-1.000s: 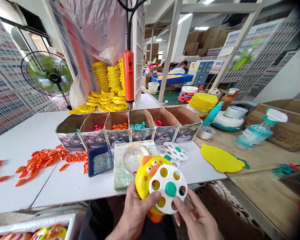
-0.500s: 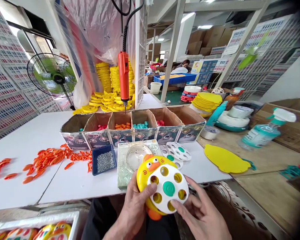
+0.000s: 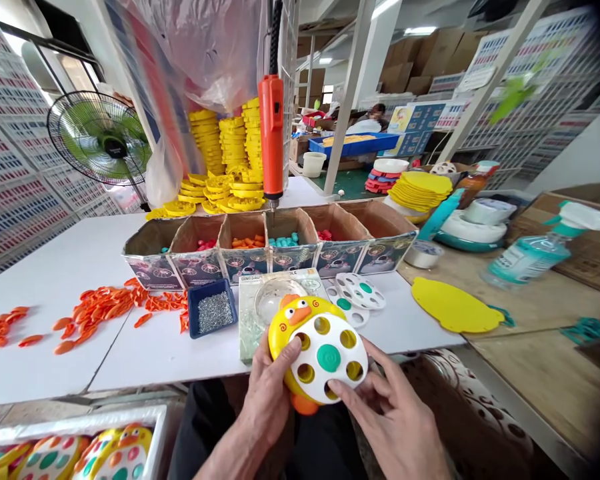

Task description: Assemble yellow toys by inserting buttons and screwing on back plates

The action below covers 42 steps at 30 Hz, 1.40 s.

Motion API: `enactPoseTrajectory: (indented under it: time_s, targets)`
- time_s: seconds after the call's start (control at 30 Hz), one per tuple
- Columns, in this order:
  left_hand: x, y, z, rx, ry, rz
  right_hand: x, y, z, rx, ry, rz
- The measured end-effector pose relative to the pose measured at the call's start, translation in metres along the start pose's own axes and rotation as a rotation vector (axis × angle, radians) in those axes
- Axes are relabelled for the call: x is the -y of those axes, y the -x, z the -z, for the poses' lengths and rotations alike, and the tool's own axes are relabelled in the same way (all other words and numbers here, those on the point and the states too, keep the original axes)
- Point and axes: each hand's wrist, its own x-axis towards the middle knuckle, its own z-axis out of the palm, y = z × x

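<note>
A yellow duck toy (image 3: 281,333) with an orange beak is held up over my lap, tilted to face me. On its front lies a white disc (image 3: 341,347) with a green centre and several round holes. My left hand (image 3: 269,393) grips the duck's left side, thumb on the disc's edge. My right hand (image 3: 393,407) holds the lower right side, its thumb at the bottom hole; its other fingers are partly hidden behind the toy. Just beyond are more white discs (image 3: 365,291) and a clear round dish (image 3: 273,300) on a box (image 3: 247,333).
A blue tray of screws (image 3: 214,311) and orange pieces (image 3: 100,308) lie left. Behind stands a row of cardboard bins (image 3: 245,262) with coloured pegs. An orange electric screwdriver (image 3: 271,127) hangs above them. Finished-looking ducks fill a white crate (image 3: 159,433) lower left. A spray bottle (image 3: 535,250) stands right.
The duck toy and both hands have shifted slightly up and left in the picture, with the grip much the same. The hanging screwdriver appears further right as the view moved.
</note>
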Motion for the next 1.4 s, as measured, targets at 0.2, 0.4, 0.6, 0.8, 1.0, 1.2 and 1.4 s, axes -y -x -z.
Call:
enactPoseTrajectory:
  time_s: [0.2, 0.4, 0.6, 0.8, 1.0, 1.2, 1.4]
  targets:
    - [-0.003, -0.002, 0.001, 0.161, -0.014, -0.018, -0.010, -0.001, 0.005, 0.048, -0.007, 0.001]
    - [-0.007, -0.003, 0.007, 0.241, -0.046, 0.005, -0.016, -0.001, 0.007, 0.051, -0.018, -0.028]
    - [-0.012, 0.001, 0.010, 0.297, -0.098, 0.024, -0.016, -0.006, 0.013, 0.099, -0.002, 0.046]
    - [-0.015, 0.000, 0.008, 0.323, -0.088, 0.039, -0.014, -0.007, 0.014, 0.075, 0.033, 0.067]
    - [-0.017, 0.001, 0.009, 0.252, -0.070, 0.001, -0.013, 0.003, -0.002, 0.033, -0.131, -0.101]
    - [-0.014, 0.001, 0.012, 0.349, -0.056, -0.007, -0.030, -0.001, 0.006, -0.001, -0.117, -0.164]
    - [-0.002, 0.002, 0.013, 0.322, -0.053, -0.090, -0.013, 0.009, -0.013, -0.139, -0.146, -0.124]
